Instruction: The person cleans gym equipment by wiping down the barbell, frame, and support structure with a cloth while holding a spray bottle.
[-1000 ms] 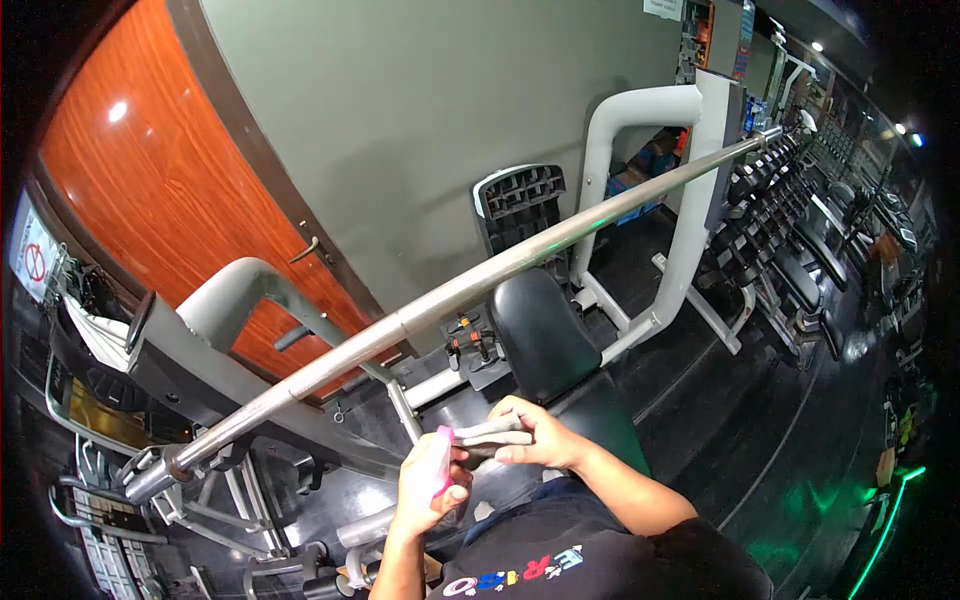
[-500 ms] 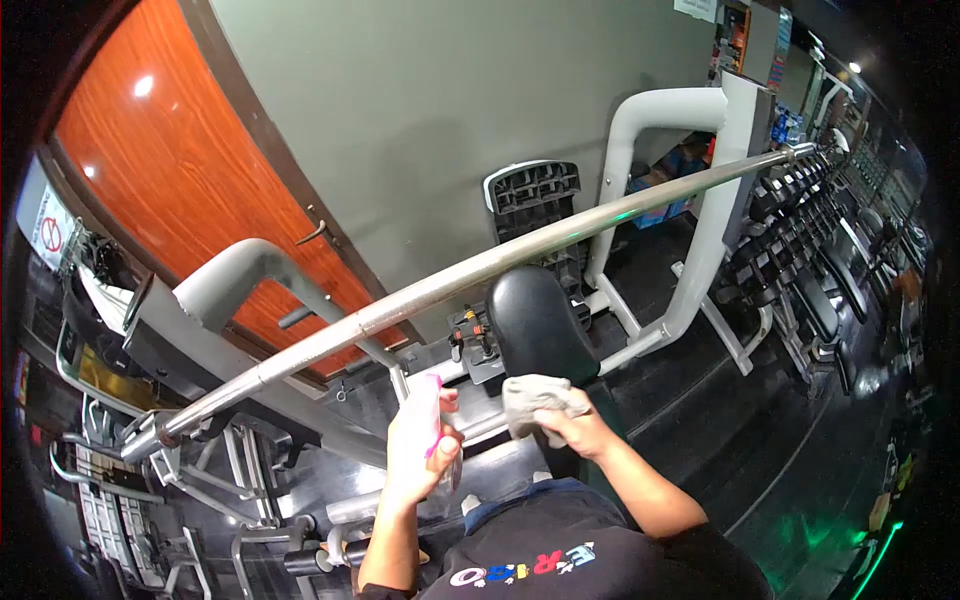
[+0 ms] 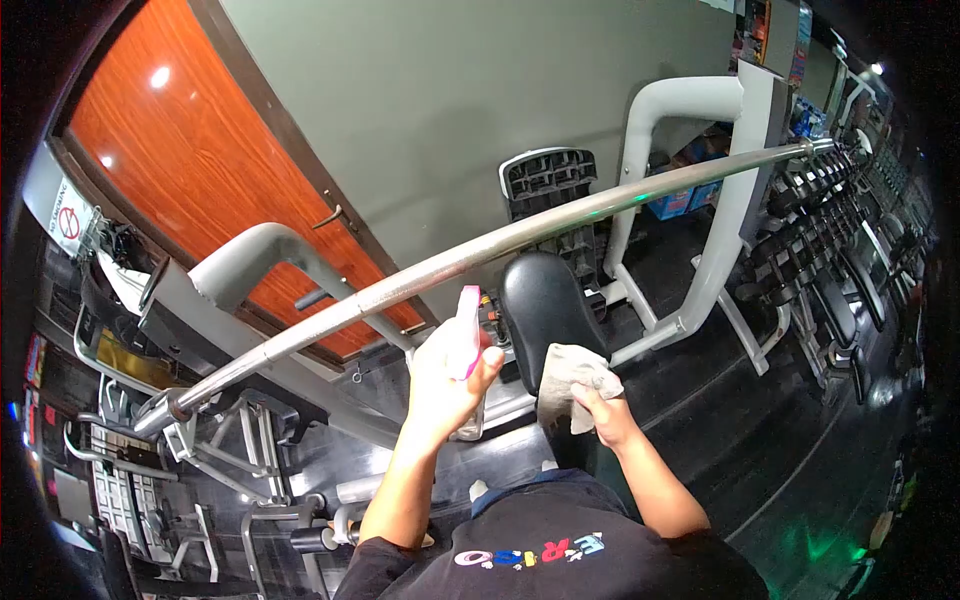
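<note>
My left hand (image 3: pixel 445 385) is wrapped round a spray bottle (image 3: pixel 467 330) with a pink trigger head, held up below the barbell. Its clear lower body shows partly under my palm. In my right hand (image 3: pixel 608 412) a crumpled light-grey cloth (image 3: pixel 572 378) is pinched between thumb and fingers, its loose end hanging down. The cloth is in front of the black padded bench (image 3: pixel 542 305), and I cannot tell whether they touch. Above both hands a long metal barbell (image 3: pixel 480 248) runs across the rack, apart from them.
Grey rack posts (image 3: pixel 735 190) stand at the right, with another curved frame (image 3: pixel 245 262) at the left. Behind are an orange wooden door (image 3: pixel 190 170) and a grey wall. A dumbbell rack (image 3: pixel 800 235) holds several dumbbells at the far right.
My left hand has moved up with the spray bottle, towards the barbell. My right hand has shifted slightly right and up, and the cloth now hangs more open. The view has shifted a little.
</note>
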A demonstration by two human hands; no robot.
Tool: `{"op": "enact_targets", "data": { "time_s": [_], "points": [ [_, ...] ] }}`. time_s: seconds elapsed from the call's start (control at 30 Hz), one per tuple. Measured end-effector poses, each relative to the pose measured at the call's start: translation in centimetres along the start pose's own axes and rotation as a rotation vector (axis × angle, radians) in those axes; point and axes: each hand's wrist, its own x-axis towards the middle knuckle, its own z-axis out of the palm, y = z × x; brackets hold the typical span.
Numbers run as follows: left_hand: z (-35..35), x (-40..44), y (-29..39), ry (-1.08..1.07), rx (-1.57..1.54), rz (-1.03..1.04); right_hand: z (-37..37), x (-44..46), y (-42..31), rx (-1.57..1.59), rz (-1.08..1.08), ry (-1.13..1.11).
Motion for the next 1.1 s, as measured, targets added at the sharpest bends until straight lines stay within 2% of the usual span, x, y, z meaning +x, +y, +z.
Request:
{"op": "enact_targets", "data": {
  "time_s": [0.03, 0.1, 0.23, 0.27, 0.3, 0.37, 0.4, 0.43, 0.5, 0.57, 0.6, 0.63, 0.67, 0.7, 0.73, 0.77, 0.8, 0.87, 0.93, 0.97, 1.1],
  "points": [
    [-0.1, 0.0, -0.2, -0.041, 0.087, 0.023, 0.0, 0.0, 0.1, -0.012, -0.025, 0.020],
    [-0.2, -0.1, -0.5, -0.051, 0.059, 0.034, -0.3, -0.1, -0.4, -0.011, 0.023, 0.003],
    [-1.2, -1.4, -1.6, -0.043, -0.019, 0.068, -1.5, 1.2, -0.2, -0.209, -0.226, 0.204],
    [-1.6, -2.0, -2.4, -0.040, -0.021, 0.069, -1.8, 2.0, -0.2, -0.099, -0.275, 0.321],
    [-2.0, -2.8, -3.4, -0.035, -0.024, 0.046, -1.6, 3.1, -0.9, 0.012, -0.323, 0.438],
    [-2.9, -4.8, -4.2, -0.026, -0.030, 0.022, -1.6, 4.7, -4.0, -0.052, -0.355, 0.579],
    [-3.5, -5.6, -4.2, -0.038, -0.071, -0.074, -3.4, 6.6, -2.9, -0.100, -0.459, 0.633],
    [-4.0, -6.4, -4.4, -0.049, -0.114, -0.166, -0.2, 6.3, -7.8, -0.145, -0.455, 0.621],
    [-4.8, -7.9, -4.3, -0.049, -0.147, -0.198, -2.0, 10.3, -6.2, -0.108, -0.705, 0.671],
    [-4.9, -9.7, -4.9, 0.031, -0.198, -0.189, 2.6, 12.3, -8.7, -0.590, -0.886, 0.665],
    [-5.2, -10.5, -5.3, 0.039, -0.204, -0.184, 4.6, 13.6, -8.0, -0.711, -0.886, 0.698],
    [-5.7, -11.2, -5.9, 0.001, -0.169, -0.203, 6.8, 14.3, -7.2, -0.913, -1.002, 0.586],
    [-6.2, -11.8, -6.3, -0.038, -0.132, -0.219, 9.9, 14.2, -6.6, -1.004, -1.182, 0.570],
    [-6.6, -12.4, -6.8, -0.036, -0.132, -0.213, 12.8, 13.9, -6.3, -0.974, -1.173, 0.513],
    [-6.8, -12.9, -7.1, 0.001, -0.192, -0.270, 14.1, 13.8, -5.5, -0.952, -1.148, 0.306],
    [-7.1, -13.4, -7.4, 0.035, -0.251, -0.332, 17.1, 12.7, -5.0, -1.118, -1.066, 0.402],
    [-7.6, -13.5, -6.8, 0.049, -0.332, -0.421, 19.2, 11.8, -4.4, -1.099, -1.044, 0.279],
    [-8.3, -14.2, -7.9, -0.030, -0.253, -0.408, 22.1, 10.8, -3.7, -1.050, -1.046, 0.035],
    [-9.2, -14.5, -8.3, -0.204, -0.084, -0.351, 22.7, 9.9, -4.0, -0.951, -1.050, -0.181],
    [-9.1, -14.9, -8.3, -0.246, -0.103, -0.352, 22.5, 9.5, -4.1, -0.878, -1.027, -0.268],
    [-9.1, -16.1, -8.7, -0.344, -0.102, -0.323, 17.9, 7.6, -1.5, -0.784, -0.896, -0.358]
  ]
}}
